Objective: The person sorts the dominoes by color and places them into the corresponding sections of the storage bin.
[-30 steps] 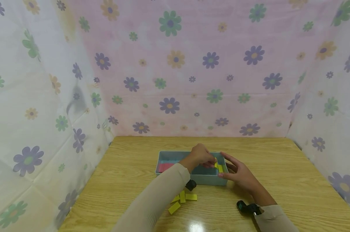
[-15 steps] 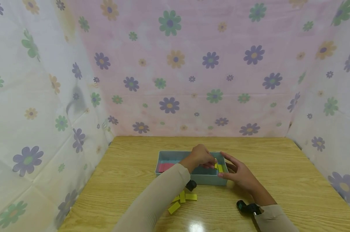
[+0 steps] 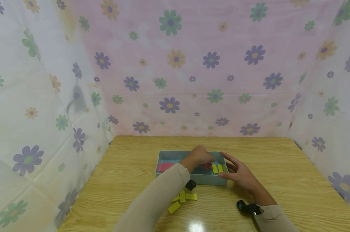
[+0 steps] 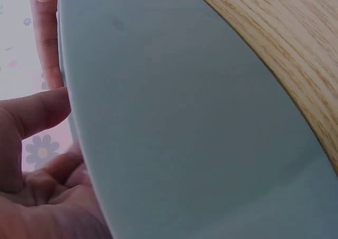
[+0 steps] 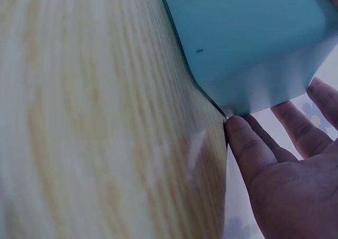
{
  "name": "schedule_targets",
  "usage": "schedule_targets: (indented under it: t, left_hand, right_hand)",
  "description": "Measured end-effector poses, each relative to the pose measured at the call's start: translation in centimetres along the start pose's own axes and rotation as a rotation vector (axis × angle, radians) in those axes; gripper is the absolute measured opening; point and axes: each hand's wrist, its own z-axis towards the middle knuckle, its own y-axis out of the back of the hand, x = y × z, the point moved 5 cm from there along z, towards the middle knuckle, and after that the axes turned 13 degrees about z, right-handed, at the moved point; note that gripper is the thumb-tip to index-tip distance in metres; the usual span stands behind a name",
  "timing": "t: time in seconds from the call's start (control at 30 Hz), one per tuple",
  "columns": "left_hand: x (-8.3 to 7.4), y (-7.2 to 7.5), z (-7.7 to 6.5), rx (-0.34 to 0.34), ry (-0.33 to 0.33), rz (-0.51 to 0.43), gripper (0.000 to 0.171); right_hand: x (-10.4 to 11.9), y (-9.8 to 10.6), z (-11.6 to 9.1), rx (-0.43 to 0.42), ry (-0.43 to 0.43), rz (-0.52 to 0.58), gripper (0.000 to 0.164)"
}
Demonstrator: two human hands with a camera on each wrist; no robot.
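Note:
In the head view a light blue-grey plastic box (image 3: 208, 180) sits on the wooden table. My left hand (image 3: 200, 157) reaches down inside it, its fingertips bent close to a yellow block (image 3: 215, 169). A second yellow block (image 3: 220, 168) lies beside that one at the box's right end. From the left wrist, the box's front wall (image 4: 195, 112) hides the fingertips. My right hand (image 3: 242, 175) holds the right end, thumb at the front rim and index finger at the back corner. In the right wrist view its fingers (image 5: 248, 144) touch the end wall.
Pink blocks (image 3: 165, 167) lie at the box's left end, partly behind the left forearm. Several loose yellow blocks (image 3: 182, 196) are on the table (image 3: 215, 212) in front of the box. A flowered cloth (image 3: 189, 71) hangs around the back and sides.
The yellow block at my left fingertips has gone from tilted up to lying beside the other one. My left fingers have drawn slightly left, off it. The right hand stays put.

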Motion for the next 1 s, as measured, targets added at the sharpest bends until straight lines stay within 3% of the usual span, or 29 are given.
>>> schedule_targets:
  t: [0.23, 0.4, 0.7, 1.0]
  left_hand:
    - [0.5, -0.6, -0.1, 0.121, 0.052, -0.085, 0.063]
    - [0.4, -0.9, -0.5, 0.137, 0.067, -0.097, 0.077]
    - [0.0, -1.2, -0.9, 0.127, 0.068, -0.146, 0.082]
    - [0.0, -1.3, -0.9, 0.146, 0.034, -0.133, 0.081]
  right_hand:
    - [0.0, 0.0, 0.0, -0.001, -0.013, 0.004, 0.09]
    - [0.0, -0.1, -0.1, -0.003, -0.018, 0.009, 0.09]
    - [0.0, -0.1, 0.0, 0.006, 0.001, -0.011, 0.087]
    - [-0.2, 0.0, 0.0, 0.009, -0.007, -0.006, 0.088]
